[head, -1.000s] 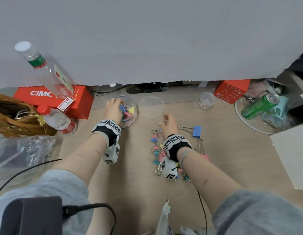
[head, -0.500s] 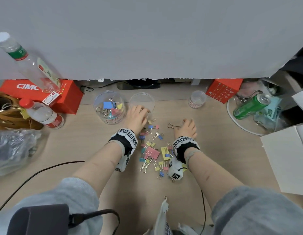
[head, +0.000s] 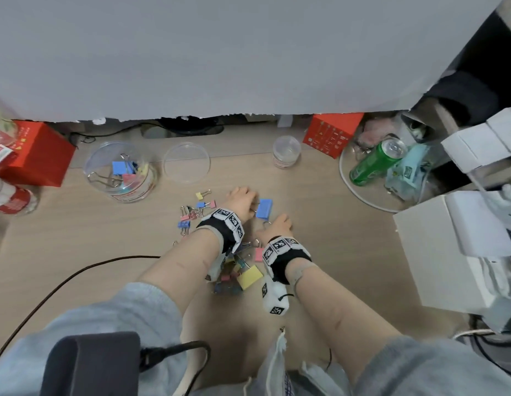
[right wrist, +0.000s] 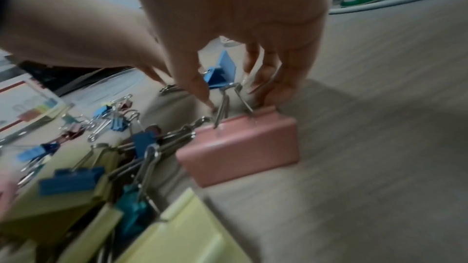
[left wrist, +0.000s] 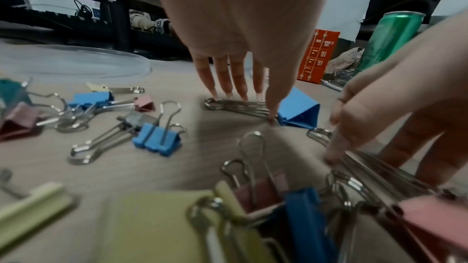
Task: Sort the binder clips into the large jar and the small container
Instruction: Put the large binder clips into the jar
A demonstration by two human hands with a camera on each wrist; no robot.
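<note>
A pile of coloured binder clips (head: pixel 237 271) lies mid-table, partly under my wrists. My left hand (head: pixel 245 201) reaches over it, and in the left wrist view its thumb and fingers (left wrist: pixel 228 91) pinch the flat wire handles of a large blue clip (left wrist: pixel 298 111) (head: pixel 264 208). My right hand (right wrist: pixel 235 99) is just nearer, thumb and fingers on either side of the upright handles of a large pink clip (right wrist: pixel 240 147). The large clear jar (head: pixel 119 170) at far left holds several clips. The small clear container (head: pixel 286 151) stands at the back.
A clear round lid (head: pixel 187 162) lies beside the jar. Red boxes (head: pixel 34 152) (head: pixel 332 134) stand at the back, and a round tray (head: pixel 360 192) with a green can (head: pixel 377 161) is at the right. White boxes (head: pixel 437 247) crowd the right edge. A cable (head: pixel 77 275) crosses the left.
My left hand left the jar and crossed right to the large blue clip. My right hand drew back from the far clips to the pink clip.
</note>
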